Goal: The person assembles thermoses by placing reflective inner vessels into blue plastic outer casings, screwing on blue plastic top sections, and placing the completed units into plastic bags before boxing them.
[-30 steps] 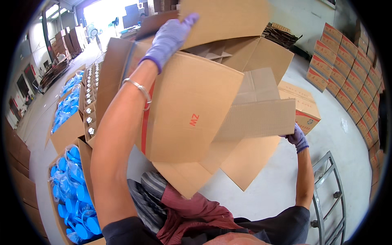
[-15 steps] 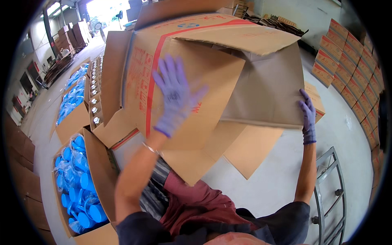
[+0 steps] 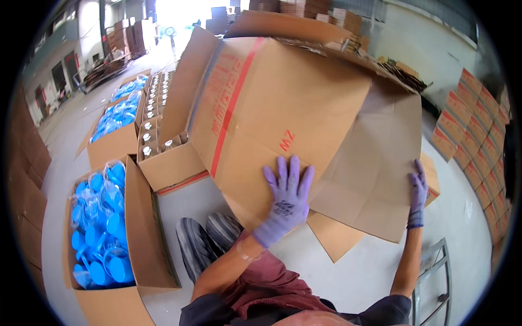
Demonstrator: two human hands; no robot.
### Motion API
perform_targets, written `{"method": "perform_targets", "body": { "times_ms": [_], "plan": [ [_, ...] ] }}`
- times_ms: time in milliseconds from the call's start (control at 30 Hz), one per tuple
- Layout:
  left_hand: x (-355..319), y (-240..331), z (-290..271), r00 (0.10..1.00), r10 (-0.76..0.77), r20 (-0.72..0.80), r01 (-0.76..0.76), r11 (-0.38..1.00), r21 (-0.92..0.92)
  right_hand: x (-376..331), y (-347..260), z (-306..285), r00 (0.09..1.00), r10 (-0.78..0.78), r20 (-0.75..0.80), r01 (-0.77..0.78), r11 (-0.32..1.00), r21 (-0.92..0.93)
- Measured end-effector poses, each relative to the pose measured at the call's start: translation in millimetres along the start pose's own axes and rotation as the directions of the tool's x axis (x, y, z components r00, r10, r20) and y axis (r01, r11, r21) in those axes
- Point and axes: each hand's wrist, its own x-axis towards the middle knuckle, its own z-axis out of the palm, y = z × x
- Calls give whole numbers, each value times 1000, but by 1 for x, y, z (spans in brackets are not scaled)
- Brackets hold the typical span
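A large brown carton [image 3: 293, 103] with red printed stripes and loose flaps tilts in front of me. My left hand [image 3: 288, 204], in a purple-grey glove, lies with fingers spread on its near panel, close to the lower edge. At the carton's right edge, my gloved right hand [image 3: 417, 193] holds the side of a greyish-brown flap [image 3: 375, 163]; its thumb is hidden. Below the carton a flat cardboard piece [image 3: 334, 239] shows. What is inside the carton cannot be seen.
To my left stands an open carton [image 3: 152, 233] of blue plastic-wrapped cups [image 3: 100, 233]. Behind it are a divided box of white-capped bottles [image 3: 147, 150] and more blue items [image 3: 117, 117]. Stacked cartons [image 3: 473, 130] line the right; a metal trolley frame [image 3: 433, 277] stands at lower right.
My left hand has moved down and right, from the striped panel to near the carton's lower edge. The carton's near panel has shifted, and my right hand sits lower in view.
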Motion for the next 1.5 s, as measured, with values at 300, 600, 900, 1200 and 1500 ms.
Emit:
{"method": "perform_targets", "body": {
  "times_ms": [300,600,900,1200,1500],
  "plan": [
    [63,-31,-159,980,-198,17,149,671,-726,30,-16,-2,983,-107,-151,123,988,97],
    [7,-24,-184,989,-146,30,106,541,-834,14,-22,110,894,203,-401,27,867,498],
    [-2,-24,-102,861,255,439,176,661,-729,38,73,200,954,296,-49,-245,864,440],
    [-79,-178,62,841,-282,461,174,949,263,-65,226,137,689,723,52,-518,442,732],
    [-109,-208,69,846,-264,464,123,942,314,-1,119,218,838,434,331,-522,459,719]
  ]
}}
